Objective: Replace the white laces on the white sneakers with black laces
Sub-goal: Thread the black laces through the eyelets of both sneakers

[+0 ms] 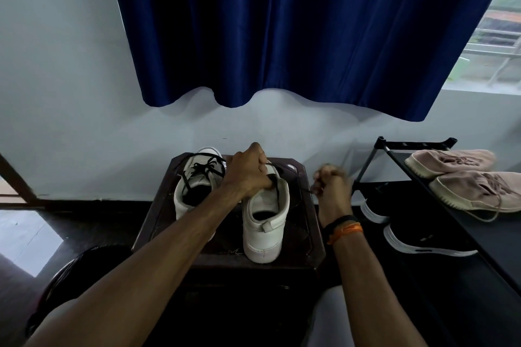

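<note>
Two white sneakers stand heel-toward-me on a dark wooden stool [310, 245]. The left sneaker [194, 186] carries a black lace [204, 167] tied loosely across its tongue. Over the right sneaker [266, 220], my left hand [248, 170] grips one end of a black lace [277, 189] above the tongue. My right hand [332, 186], slightly blurred, hangs off the sneaker's right side and pinches the lace's other end, which runs taut from the shoe. No white laces are visible.
A black shoe rack [394, 149] at right holds a pink pair of sneakers [465, 177] on top and a black pair with white soles [417, 236] below. A blue curtain [296, 31] hangs on the wall behind. A dark round object [73, 273] lies at lower left.
</note>
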Demonstrator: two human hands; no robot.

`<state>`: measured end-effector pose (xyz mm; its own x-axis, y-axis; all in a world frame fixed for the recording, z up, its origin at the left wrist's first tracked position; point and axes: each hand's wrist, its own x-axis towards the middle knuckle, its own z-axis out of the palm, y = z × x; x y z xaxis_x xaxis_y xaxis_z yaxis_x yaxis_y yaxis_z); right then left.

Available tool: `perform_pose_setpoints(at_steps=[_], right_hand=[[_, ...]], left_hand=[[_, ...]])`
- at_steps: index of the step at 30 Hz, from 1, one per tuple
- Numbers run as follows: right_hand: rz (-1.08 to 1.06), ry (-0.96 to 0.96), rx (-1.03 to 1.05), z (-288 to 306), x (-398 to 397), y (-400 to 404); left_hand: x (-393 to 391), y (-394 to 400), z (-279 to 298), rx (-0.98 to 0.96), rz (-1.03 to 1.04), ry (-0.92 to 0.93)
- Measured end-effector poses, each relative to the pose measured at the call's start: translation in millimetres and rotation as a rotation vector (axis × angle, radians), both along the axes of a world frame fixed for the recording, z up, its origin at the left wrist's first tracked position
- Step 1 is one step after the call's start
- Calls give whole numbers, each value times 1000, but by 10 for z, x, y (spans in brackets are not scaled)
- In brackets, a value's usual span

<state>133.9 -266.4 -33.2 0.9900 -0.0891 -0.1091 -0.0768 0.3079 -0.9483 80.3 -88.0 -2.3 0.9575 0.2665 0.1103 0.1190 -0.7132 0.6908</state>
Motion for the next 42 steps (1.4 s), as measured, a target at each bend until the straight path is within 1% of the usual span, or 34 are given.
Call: perform_pose_setpoints(at_steps=[3,6,9,11,13,15,16,17,19,20,21,24,25,27,29,31,32,34,37,38,40,42], right_hand=[[207,-149,-435,-111,-32,31],[372,-219,-725,-81,-69,69],[399,-262,-850,-69,-40,106],[426,-277,-885,-57,-7,124],[454,-285,-919,-43,18,127],[465,-293,-939,-26,41,128],[467,-300,-947,-22,56,123],[469,-305,-948,-23,68,116],[473,-307,-890,-41,76,89],[474,-306,-847,-51,74,75],[471,-304,-813,-67,75,63],[466,-294,-756,-120,78,40],[469,-294,-751,-130,85,32],[459,-284,-733,-142,96,1],[418,-250,-689,-137,109,-52],[339,-216,-617,-100,114,-117],[292,-202,-572,-82,116,-160],[176,-135,-478,-65,117,-267],[-25,2,-327,-148,102,-490],[-59,31,-303,-193,87,-540],[-34,36,-383,-278,48,-570],[84,-38,-506,-268,-21,-490]], left_hand=[[-118,-5,56,19,64,-88],[-406,-121,70,18,34,-134],[-659,-260,-94,67,7,-155],[-723,-323,-156,72,54,-142],[-731,-407,-116,252,118,-172],[-740,-528,-31,420,74,-292],[-747,-597,-5,429,15,-316],[-758,-658,12,374,-22,-297],[-765,-715,26,207,2,-219],[-758,-728,9,170,22,-189],[-748,-743,-6,190,20,-150],[-718,-780,-36,416,-26,60],[-710,-807,-36,490,-22,103],[-688,-854,-82,620,4,152],[-670,-870,-81,659,55,145],[-642,-874,-82,645,68,118],[-622,-874,-85,620,45,134],[-598,-868,-64,573,25,221],[-588,-876,-41,553,41,251],[-590,-874,-34,549,31,260],[-584,-840,-32,550,18,270],[-564,-787,-33,550,-3,255]])
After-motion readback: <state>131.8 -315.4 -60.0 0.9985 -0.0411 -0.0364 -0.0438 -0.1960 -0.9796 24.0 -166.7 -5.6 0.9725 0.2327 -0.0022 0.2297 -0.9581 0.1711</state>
